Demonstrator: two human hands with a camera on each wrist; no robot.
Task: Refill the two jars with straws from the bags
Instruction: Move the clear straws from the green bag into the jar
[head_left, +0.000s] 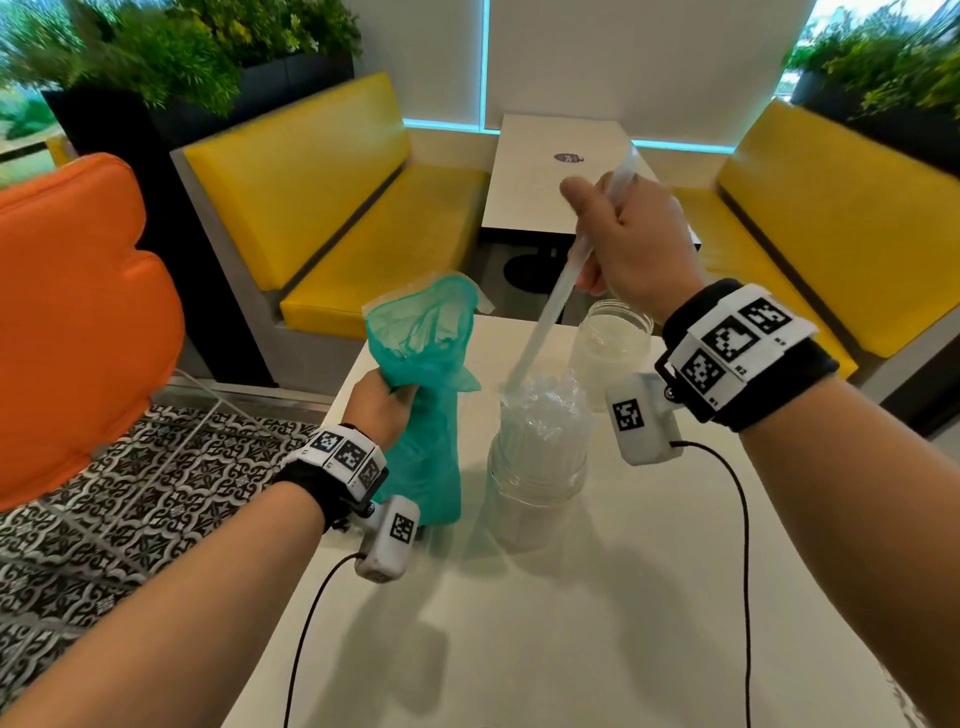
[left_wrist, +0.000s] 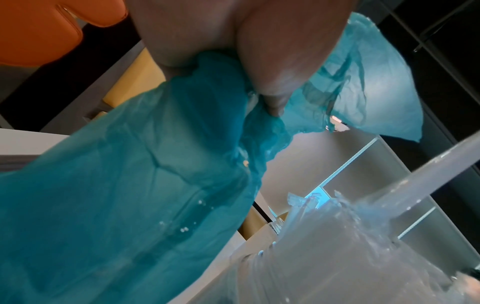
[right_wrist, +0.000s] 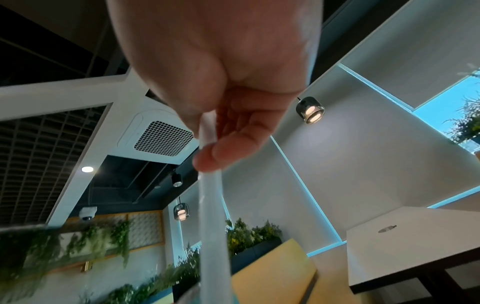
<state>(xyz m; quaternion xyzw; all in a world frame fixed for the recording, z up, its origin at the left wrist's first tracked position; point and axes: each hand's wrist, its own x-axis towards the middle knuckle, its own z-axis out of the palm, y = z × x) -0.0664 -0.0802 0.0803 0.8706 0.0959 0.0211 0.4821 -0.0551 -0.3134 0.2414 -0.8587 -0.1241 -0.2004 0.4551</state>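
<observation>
The right hand (head_left: 631, 236) is closed round a long, translucent white plastic-wrapped straw (head_left: 545, 322), fingers and thumb pinching it near its upper part; in the right wrist view the fingertips (right_wrist: 207, 158) press the straw (right_wrist: 211, 216) against the thumb side. The straw slants down and to the left, its lower end touching the tops of the wrapped straws that pack the near clear plastic jar (head_left: 537, 483). That jar stands upright on the white tabletop (head_left: 597, 623), full, with the straw wrappers sticking up above its rim.

The left hand (head_left: 379, 408) is clenched tight round the neck of a crumpled teal plastic bag (head_left: 431, 415), whose open mouth flares above the fist and whose body hangs down to the table just beside the full jar. What the bag holds cannot be told.

Behind the full jar, under the right wrist, stands a second clear plastic jar (head_left: 610, 340), open-topped, which looks empty.
</observation>
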